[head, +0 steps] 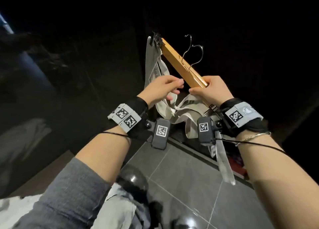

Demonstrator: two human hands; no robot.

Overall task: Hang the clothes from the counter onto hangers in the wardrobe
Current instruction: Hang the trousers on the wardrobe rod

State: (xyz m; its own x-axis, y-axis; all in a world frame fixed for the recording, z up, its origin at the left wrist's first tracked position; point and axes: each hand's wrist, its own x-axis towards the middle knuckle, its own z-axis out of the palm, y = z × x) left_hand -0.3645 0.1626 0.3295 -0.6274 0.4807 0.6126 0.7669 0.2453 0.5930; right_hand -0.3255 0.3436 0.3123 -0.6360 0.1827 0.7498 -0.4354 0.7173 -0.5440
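My right hand (pixel 209 90) is gripping the near end of a wooden hanger (pixel 183 63), fingers curled round the bar and thumb pressing pale cloth (pixel 181 108) against it. My left hand (pixel 162 89) is reaching in just beside it, fingers loosely curled and touching the cloth; whether it is pinching a fold or only brushing it, I cannot tell.

The hanger is slanting up and away from me, its metal hook (pixel 191 51) standing off the middle of the bar. At the far end a dark clip (pixel 156 39) is biting one edge of the cloth, so the garment is hanging from that clip and sagging in loose folds below my hands, with a long strip trailing down past my right wrist. A second clip (pixel 211 108) is showing just under my right hand, and it looks free.

I am judging that the step in hand is fastening the loose edge into this near clip. To do it well, I should be drawing the edge taut along the bar first, so it sits level with the far side, then squeezing the clip wide and feeding in a flat layer, not a bunched one.

Around me it is dark: grey floor tiles (pixel 181 185) below, and black wardrobe space ahead.
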